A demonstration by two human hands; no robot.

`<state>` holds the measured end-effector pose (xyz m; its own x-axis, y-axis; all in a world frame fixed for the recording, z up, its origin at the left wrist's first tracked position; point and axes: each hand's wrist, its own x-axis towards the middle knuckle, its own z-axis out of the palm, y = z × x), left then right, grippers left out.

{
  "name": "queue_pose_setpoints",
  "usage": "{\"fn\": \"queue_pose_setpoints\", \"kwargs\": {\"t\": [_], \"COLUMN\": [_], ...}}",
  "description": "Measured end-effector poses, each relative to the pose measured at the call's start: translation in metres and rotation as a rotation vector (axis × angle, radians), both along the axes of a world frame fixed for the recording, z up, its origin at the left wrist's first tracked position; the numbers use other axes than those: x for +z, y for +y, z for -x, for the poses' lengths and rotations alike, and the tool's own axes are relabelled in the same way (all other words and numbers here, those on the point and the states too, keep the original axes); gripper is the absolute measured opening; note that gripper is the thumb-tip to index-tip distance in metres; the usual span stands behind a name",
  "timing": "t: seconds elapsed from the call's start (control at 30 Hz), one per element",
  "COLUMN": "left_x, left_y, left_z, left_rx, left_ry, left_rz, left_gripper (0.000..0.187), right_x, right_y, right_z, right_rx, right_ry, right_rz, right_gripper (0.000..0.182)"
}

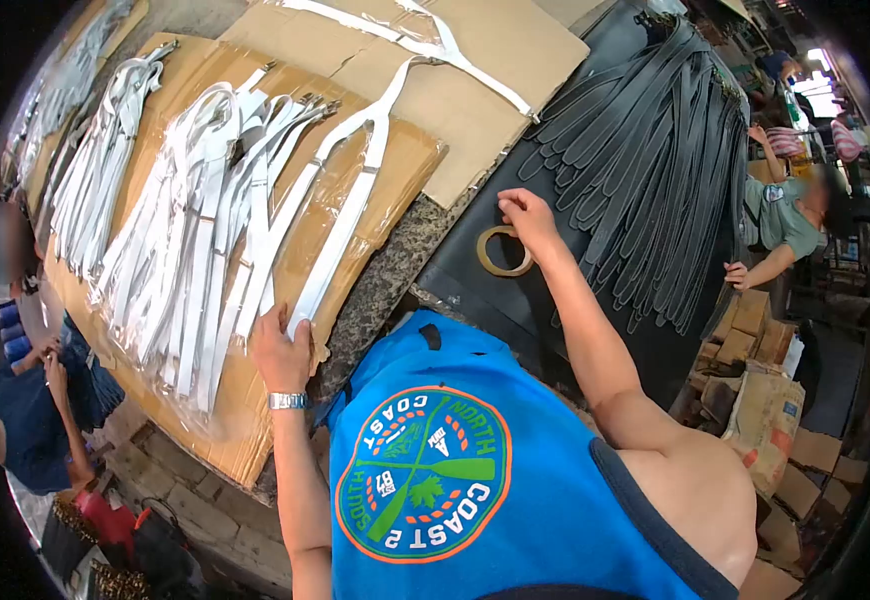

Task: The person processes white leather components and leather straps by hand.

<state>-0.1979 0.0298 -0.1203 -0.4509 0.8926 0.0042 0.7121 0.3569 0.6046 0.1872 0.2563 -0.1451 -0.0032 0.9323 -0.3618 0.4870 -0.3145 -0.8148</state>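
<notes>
My left hand (pixel 282 352), with a metal watch at the wrist, is at the lower end of a pair of white suspenders (pixel 337 240) in clear plastic. Its fingers and thumb close about the strap end, near the cardboard's edge. Curled fingers of my right hand (pixel 529 218) hold a roll of tan tape (pixel 488 262) over the black surface. The hand hides part of the roll. Left of the single pair lies a pile of white suspenders (pixel 180 235), partly under clear plastic.
Cardboard sheets (pixel 475 130) cover the left table. A fan of black straps (pixel 645 160) lies on the right one. One person (pixel 790 215) stands at right, another person (pixel 30 410) at left. Cardboard boxes (pixel 750 330) are stacked at lower right.
</notes>
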Motion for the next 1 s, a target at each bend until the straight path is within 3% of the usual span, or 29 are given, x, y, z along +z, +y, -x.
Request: {"fn": "queue_pose_setpoints", "kwargs": {"t": [0.17,0.63,0.83,0.87,0.9,0.97,1.0], "left_x": [0.016,0.031,-0.001,-0.012,0.014,0.021,0.038], "left_y": [0.014,0.027,0.020,0.016,0.024,0.023,0.032], "left_z": [-0.003,0.008,0.032,0.038,0.032,0.034,0.032], "left_rx": [0.018,-0.088,-0.175,-0.207,-0.236,-0.290,-0.322], "left_ry": [-0.017,-0.224,-0.462,-0.475,-0.425,-0.483,-0.533], "left_rz": [0.131,0.393,0.398,0.399,0.499,0.470,0.611], "left_gripper": [0.034,0.024,0.037,0.049,0.055,0.056,0.054], "right_x": [-0.005,-0.014,0.028,0.034,0.033,0.054,0.061], "right_y": [0.019,0.035,0.014,0.007,0.001,-0.021,-0.036], "right_z": [0.017,0.030,0.037,0.044,0.045,0.066,0.081], "right_rx": [-0.143,-0.142,-0.106,-0.079,0.023,0.159,0.209], "right_ry": [0.316,0.392,0.335,0.312,0.305,0.361,0.367], "right_rz": [0.317,0.332,0.221,0.200,0.190,0.215,0.233], "right_gripper": [0.025,0.013,0.013,0.012,0.014,0.028,0.036]}}
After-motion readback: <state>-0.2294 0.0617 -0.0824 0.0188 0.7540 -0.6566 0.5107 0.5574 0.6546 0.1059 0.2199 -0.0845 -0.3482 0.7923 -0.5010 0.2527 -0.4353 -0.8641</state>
